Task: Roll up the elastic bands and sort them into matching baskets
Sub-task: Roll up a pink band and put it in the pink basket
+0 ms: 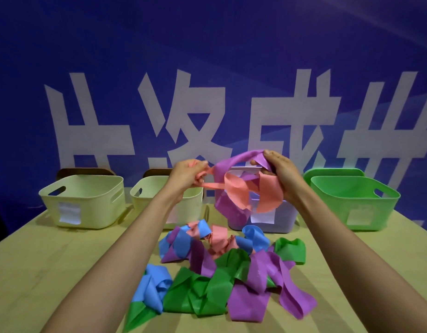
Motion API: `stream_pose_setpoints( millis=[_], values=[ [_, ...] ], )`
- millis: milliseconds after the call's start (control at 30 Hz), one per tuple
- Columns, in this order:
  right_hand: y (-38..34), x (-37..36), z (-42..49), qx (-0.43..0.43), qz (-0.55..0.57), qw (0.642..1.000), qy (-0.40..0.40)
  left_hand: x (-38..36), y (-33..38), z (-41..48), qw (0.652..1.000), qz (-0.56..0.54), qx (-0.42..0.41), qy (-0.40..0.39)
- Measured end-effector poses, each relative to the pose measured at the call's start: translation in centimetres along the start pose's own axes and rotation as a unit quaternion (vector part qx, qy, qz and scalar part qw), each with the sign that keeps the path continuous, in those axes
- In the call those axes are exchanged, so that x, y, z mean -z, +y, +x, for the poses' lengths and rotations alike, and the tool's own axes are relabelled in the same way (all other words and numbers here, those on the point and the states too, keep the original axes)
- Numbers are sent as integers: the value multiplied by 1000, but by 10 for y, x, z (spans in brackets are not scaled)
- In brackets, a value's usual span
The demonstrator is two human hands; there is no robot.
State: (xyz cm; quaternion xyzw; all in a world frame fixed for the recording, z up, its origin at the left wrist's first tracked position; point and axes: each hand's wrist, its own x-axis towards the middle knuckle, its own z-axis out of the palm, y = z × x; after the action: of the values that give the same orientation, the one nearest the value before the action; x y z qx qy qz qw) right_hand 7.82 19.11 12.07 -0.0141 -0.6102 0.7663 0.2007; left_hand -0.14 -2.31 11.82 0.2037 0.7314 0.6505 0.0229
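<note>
A tangled pile of elastic bands (222, 270) in blue, green, purple and pink lies on the table in front of me. Above it I hold up a pink band (236, 188) knotted with a purple band (234, 212). My left hand (188, 174) grips one end of the pink band. My right hand (279, 171) grips the purple band together with the pink one. Behind stand two pale yellow baskets (85, 200) (145, 195), a lilac basket (287, 219) partly hidden by the held bands, and a green basket (351, 203).
Each basket carries a white label on its front. A blue wall with large white characters (183, 116) rises right behind the baskets. The wooden table (51, 272) stretches left and right of the pile.
</note>
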Motion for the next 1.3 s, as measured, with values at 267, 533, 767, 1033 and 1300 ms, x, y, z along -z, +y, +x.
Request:
stream_pose_setpoints(
  millis=[267, 533, 767, 1033, 1300],
  values=[
    [12, 22, 11, -60, 131, 987, 71, 20, -19, 13, 954, -272, 112, 64],
    [12, 19, 14, -64, 224, 970, 74, 15, -21, 5, 978, 71, 168, -104],
    [12, 27, 12, -53, 213, 975, 45, 9, -35, 14, 991, -88, 94, -21],
    [39, 34, 16, -70, 82, 986, 128, 3, -46, 30, 958, -248, 68, 129],
    [46, 22, 16, -128, 46, 990, 27, -22, -22, 36, 949, -310, 43, 41]
  ],
)
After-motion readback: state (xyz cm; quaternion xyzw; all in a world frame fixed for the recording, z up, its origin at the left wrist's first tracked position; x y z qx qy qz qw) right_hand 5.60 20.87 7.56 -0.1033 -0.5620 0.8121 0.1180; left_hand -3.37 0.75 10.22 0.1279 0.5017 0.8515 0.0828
